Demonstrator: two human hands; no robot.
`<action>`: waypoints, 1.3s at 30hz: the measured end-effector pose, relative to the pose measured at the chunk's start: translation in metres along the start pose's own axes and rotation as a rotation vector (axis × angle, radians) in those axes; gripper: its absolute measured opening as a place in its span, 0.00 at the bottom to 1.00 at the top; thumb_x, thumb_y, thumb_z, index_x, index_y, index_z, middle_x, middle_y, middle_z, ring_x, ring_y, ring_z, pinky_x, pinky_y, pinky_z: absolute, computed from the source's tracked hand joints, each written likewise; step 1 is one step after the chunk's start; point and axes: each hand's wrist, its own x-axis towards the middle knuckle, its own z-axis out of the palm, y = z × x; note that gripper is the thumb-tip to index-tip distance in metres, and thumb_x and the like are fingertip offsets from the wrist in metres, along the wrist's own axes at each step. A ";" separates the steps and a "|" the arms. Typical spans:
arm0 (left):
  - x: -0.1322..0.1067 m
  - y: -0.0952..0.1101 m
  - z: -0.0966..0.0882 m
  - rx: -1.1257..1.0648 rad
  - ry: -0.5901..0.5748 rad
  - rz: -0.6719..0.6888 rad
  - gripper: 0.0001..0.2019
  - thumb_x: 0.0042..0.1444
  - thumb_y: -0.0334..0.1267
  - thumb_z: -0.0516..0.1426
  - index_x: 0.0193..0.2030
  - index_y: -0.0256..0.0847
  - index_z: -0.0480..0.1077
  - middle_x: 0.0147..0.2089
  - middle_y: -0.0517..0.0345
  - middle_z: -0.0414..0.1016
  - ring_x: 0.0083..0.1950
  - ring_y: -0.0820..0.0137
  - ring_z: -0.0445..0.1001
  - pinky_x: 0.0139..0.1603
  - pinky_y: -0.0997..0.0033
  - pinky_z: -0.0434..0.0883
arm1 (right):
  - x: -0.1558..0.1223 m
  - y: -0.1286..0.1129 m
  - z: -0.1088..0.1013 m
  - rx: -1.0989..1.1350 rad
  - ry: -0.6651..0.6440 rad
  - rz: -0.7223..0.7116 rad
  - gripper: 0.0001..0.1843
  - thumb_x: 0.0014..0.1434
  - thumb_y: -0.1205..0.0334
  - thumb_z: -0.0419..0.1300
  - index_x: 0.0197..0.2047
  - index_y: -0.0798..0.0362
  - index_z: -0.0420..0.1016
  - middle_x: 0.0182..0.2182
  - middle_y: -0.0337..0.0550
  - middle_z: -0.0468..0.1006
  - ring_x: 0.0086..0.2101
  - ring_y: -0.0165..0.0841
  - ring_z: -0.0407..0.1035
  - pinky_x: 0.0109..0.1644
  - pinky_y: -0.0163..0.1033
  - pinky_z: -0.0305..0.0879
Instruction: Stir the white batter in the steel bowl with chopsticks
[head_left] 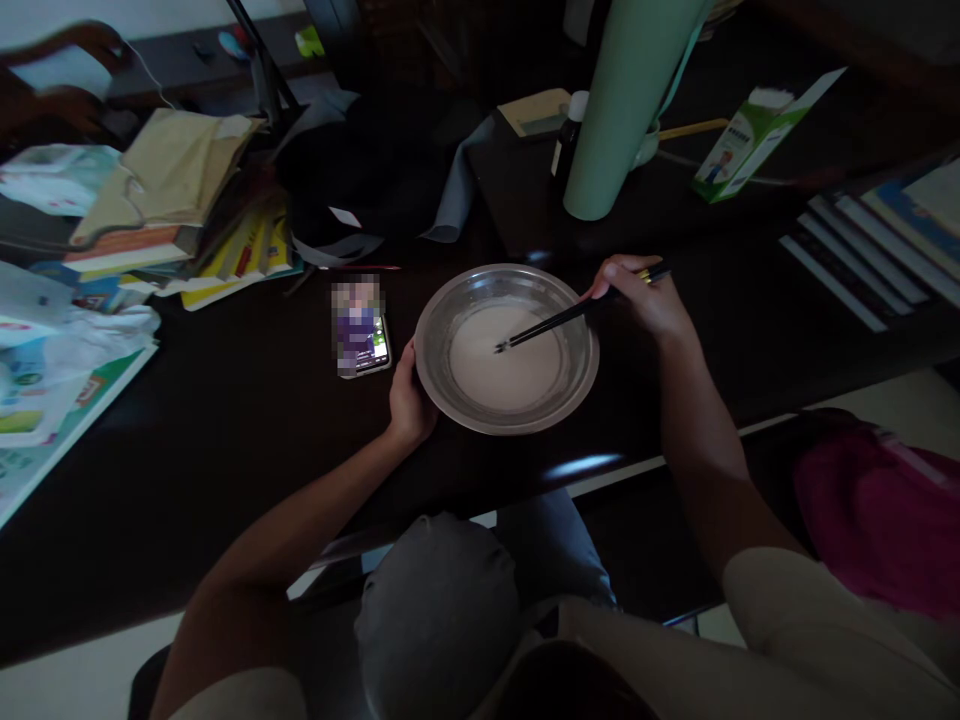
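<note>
A round metal bowl (581, 385) stands on the dark table, holding a pale, milky liquid (510, 375). My left hand (411, 400) grips the bowl's left side, its thumb up along the outer wall and the other fingers hidden beneath or behind it. Over the bowl's right rim, my right hand (637, 290) is closed around a pair of black chopsticks (555, 322) with gold bands near the top. Their tips meet the liquid near the middle of the bowl. Left of the bowl lies a lit smartphone (373, 350), its screen partly blurred out.
Books and papers (161, 185) pile up at the left, beside a dark cloth bag (375, 160). Behind the bowl stand a tall green cylinder (626, 110), a small dark bottle (568, 140) and a green-white carton (739, 150). More books (862, 250) lie at the right.
</note>
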 end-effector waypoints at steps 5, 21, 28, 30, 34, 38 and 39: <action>0.001 -0.001 -0.002 0.010 -0.001 0.013 0.14 0.61 0.49 0.58 0.48 0.46 0.78 0.51 0.58 0.83 0.63 0.59 0.74 0.66 0.58 0.69 | -0.001 -0.001 0.000 0.018 -0.056 0.016 0.26 0.56 0.37 0.64 0.20 0.49 0.77 0.20 0.40 0.77 0.25 0.32 0.74 0.30 0.40 0.69; 0.002 -0.002 -0.003 -0.007 -0.023 0.014 0.14 0.63 0.48 0.57 0.47 0.46 0.79 0.51 0.58 0.83 0.61 0.59 0.76 0.65 0.59 0.70 | -0.001 0.003 -0.001 0.022 -0.077 -0.007 0.21 0.58 0.40 0.64 0.25 0.48 0.80 0.24 0.39 0.79 0.25 0.31 0.73 0.32 0.40 0.68; 0.002 -0.002 -0.003 -0.010 -0.008 0.019 0.14 0.62 0.48 0.57 0.48 0.46 0.79 0.51 0.57 0.83 0.61 0.59 0.76 0.64 0.58 0.71 | -0.001 -0.001 0.001 0.021 -0.101 0.028 0.25 0.56 0.37 0.64 0.22 0.49 0.79 0.22 0.40 0.79 0.24 0.31 0.73 0.29 0.39 0.67; 0.002 -0.002 -0.003 -0.011 -0.011 0.005 0.14 0.63 0.48 0.57 0.47 0.46 0.78 0.51 0.58 0.83 0.61 0.59 0.76 0.64 0.58 0.71 | -0.001 0.000 0.001 0.006 -0.091 0.035 0.24 0.55 0.36 0.64 0.24 0.49 0.80 0.23 0.40 0.80 0.25 0.31 0.73 0.30 0.39 0.69; 0.002 -0.002 -0.002 -0.016 0.004 -0.004 0.13 0.63 0.47 0.56 0.47 0.46 0.78 0.49 0.58 0.83 0.59 0.60 0.77 0.63 0.59 0.72 | -0.001 0.001 -0.001 0.028 0.028 0.023 0.26 0.55 0.35 0.64 0.21 0.49 0.78 0.20 0.40 0.77 0.25 0.33 0.74 0.31 0.41 0.71; 0.002 -0.002 -0.001 -0.002 0.016 0.016 0.14 0.62 0.47 0.57 0.47 0.45 0.78 0.49 0.58 0.83 0.60 0.59 0.77 0.63 0.59 0.72 | -0.002 0.001 0.001 0.033 -0.078 0.024 0.25 0.56 0.37 0.64 0.21 0.49 0.79 0.21 0.41 0.78 0.24 0.32 0.74 0.30 0.40 0.68; 0.002 -0.002 -0.001 0.004 0.011 0.020 0.14 0.62 0.48 0.57 0.48 0.46 0.78 0.50 0.57 0.83 0.61 0.59 0.76 0.64 0.58 0.72 | -0.001 0.001 0.001 0.028 -0.105 0.022 0.24 0.56 0.38 0.64 0.23 0.49 0.80 0.22 0.41 0.79 0.25 0.32 0.74 0.30 0.40 0.68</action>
